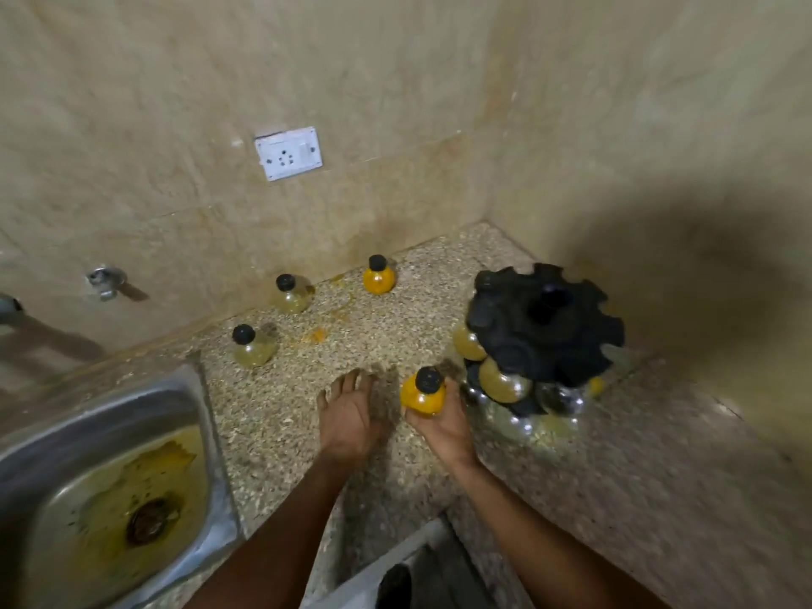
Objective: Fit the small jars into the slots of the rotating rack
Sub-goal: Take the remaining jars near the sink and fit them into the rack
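A black rotating rack [545, 325] with notched slots stands on the speckled counter [285, 415] in the right corner, and several round jars hang in its lower slots. My right hand [441, 426] is shut on a small orange jar with a black cap [422, 395], held just left of the rack. Palm down, my left hand [349, 417] hovers over the counter with fingers spread, holding nothing. Three more black-capped jars stand near the wall: a pale one [252, 347], another pale one [291, 294] and an orange one [378, 276].
A steel sink [110, 490] with yellow residue lies at the left. Yellow spills [318, 334] mark the counter near the wall. A white socket [288, 153] and a tap [105, 281] sit on the tiled wall. The counter's front edge is just below my arms.
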